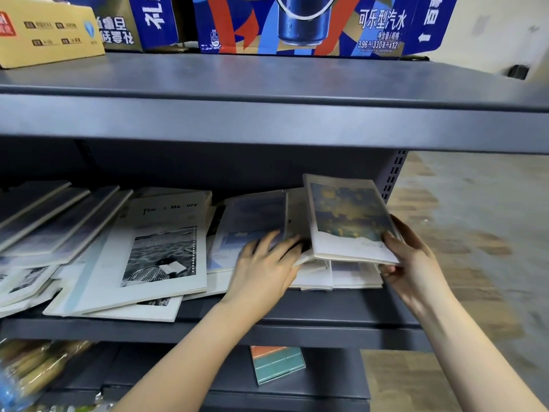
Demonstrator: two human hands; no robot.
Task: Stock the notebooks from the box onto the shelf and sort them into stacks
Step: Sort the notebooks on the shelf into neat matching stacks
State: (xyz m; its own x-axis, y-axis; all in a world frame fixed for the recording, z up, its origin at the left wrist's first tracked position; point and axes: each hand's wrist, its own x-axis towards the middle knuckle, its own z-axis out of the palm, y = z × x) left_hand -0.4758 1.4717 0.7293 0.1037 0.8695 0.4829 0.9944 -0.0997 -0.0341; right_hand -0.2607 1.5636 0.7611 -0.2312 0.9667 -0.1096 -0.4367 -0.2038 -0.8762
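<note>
Notebooks lie spread across the middle shelf [297, 322] of a dark grey rack. My right hand [410, 260] grips a notebook with a dark blue and yellow painted cover [347, 218] by its near right corner and holds it tilted above a small stack at the shelf's right end. My left hand [267, 263] rests flat with spread fingers on a pale blue-covered notebook [252, 221] beside it. A large white notebook with a black-and-white photo [160, 248] lies left of centre. Several dark-covered notebooks [59, 218] fan out at the far left. No box of notebooks is in view.
The upper shelf [267, 114] overhangs closely and carries blue drink cartons [312, 22] and a tan cardboard box [47, 31]. Below, a teal and orange item [277, 364] and packaged goods [29, 370] sit on the bottom shelf. Tiled floor [475, 233] lies right of the rack.
</note>
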